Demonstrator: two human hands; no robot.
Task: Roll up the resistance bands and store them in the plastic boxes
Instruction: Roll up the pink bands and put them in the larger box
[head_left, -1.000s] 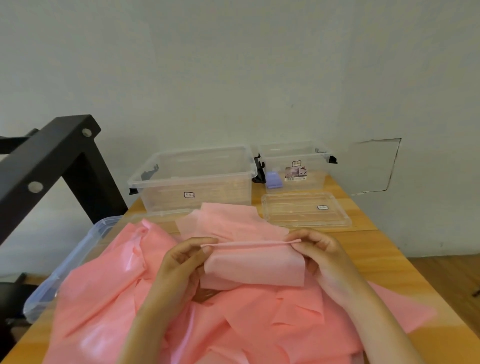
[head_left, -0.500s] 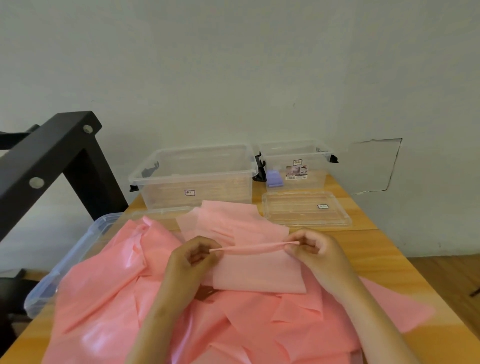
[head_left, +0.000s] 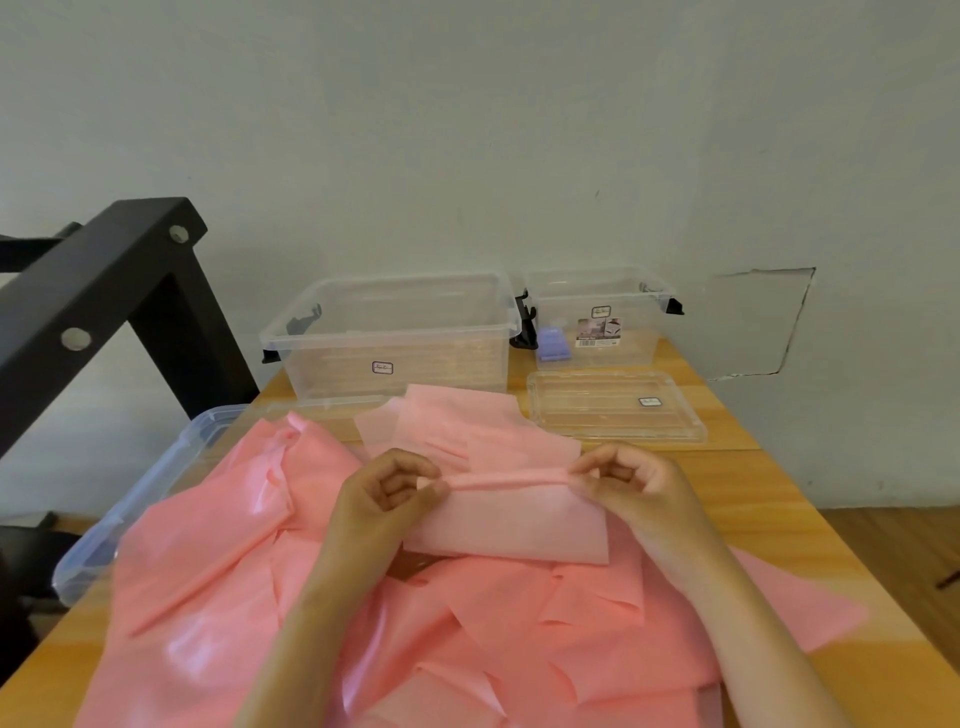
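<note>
In front of the large clear box (head_left: 395, 332), the left hand (head_left: 387, 493) and right hand (head_left: 631, 480) pinch the pink band (head_left: 511, 514) by its rolled edge; even tension should keep the roll tight and straight.

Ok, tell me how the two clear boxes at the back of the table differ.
The left box is wider and looks empty; the right box is narrower and holds a small purple item. The right box carries a printed picture label, the left box only a small logo sticker. A clear lid lies before the right box. Both are transparent, open-topped, with black latches.
</note>
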